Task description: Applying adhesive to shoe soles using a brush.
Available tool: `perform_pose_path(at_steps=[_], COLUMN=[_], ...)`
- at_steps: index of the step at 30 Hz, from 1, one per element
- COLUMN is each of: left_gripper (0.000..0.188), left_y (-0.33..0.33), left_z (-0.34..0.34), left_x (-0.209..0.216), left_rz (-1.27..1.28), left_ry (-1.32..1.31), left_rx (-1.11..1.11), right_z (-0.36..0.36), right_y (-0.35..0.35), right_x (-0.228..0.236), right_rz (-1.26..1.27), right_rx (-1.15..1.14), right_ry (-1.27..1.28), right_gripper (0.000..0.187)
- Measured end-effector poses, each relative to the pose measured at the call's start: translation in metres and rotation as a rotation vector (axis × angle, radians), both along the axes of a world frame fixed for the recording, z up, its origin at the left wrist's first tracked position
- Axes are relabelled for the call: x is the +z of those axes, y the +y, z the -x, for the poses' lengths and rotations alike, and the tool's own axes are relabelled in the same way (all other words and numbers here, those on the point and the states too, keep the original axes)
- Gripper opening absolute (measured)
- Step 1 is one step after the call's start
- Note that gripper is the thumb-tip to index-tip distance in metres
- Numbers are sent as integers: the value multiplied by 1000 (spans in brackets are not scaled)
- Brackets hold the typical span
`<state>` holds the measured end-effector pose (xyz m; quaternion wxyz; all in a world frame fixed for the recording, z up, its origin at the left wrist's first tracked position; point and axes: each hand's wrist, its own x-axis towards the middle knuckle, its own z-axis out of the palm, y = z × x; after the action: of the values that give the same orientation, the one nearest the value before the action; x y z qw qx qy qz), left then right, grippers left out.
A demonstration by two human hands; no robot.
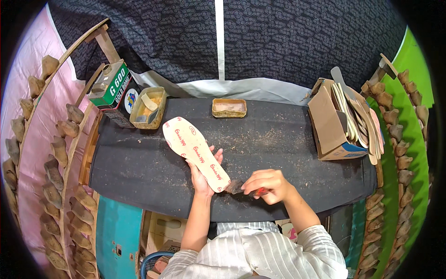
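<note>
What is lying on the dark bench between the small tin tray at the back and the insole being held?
Nothing stands there: in the head view only dusty black bench top separates the tin tray from the insole.

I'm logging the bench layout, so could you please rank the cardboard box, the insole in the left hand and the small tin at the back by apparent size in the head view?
1. Cardboard box.
2. Insole, held nearer the camera.
3. Small tin.

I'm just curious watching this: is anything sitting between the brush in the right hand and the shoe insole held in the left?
Nothing visible does. The left hand holds the insole from beneath, its printed face bare, and the brush in the right hand has its bristles right at the insole's near end. The glue tray and small tin sit farther back on the table.
</note>
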<state>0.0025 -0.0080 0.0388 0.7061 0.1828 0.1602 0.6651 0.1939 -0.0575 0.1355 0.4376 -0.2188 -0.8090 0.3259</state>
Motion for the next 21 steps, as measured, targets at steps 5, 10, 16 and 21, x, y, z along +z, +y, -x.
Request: perform_pose_path(at_steps=[5,10,16,21], left_gripper=[74,76,78,78], left_y=[-2,-7,-11,-8], left_z=[-3,-14,-15,-8], left_x=[3,-2,4,-1], left_rz=[-54,-45,-38,-20], left_ry=[-5,90,94,149], left_rx=[-178,-271,-333,-310], right_z=[8,9,9,1], right_y=[10,40,81,60], right_x=[-7,12,25,37], right_rz=[-56,-306,-398,-226], right_rx=[6,-168,-479,-278], right_ry=[-72,-28,59,161], right_gripper=[33,32,32,41])
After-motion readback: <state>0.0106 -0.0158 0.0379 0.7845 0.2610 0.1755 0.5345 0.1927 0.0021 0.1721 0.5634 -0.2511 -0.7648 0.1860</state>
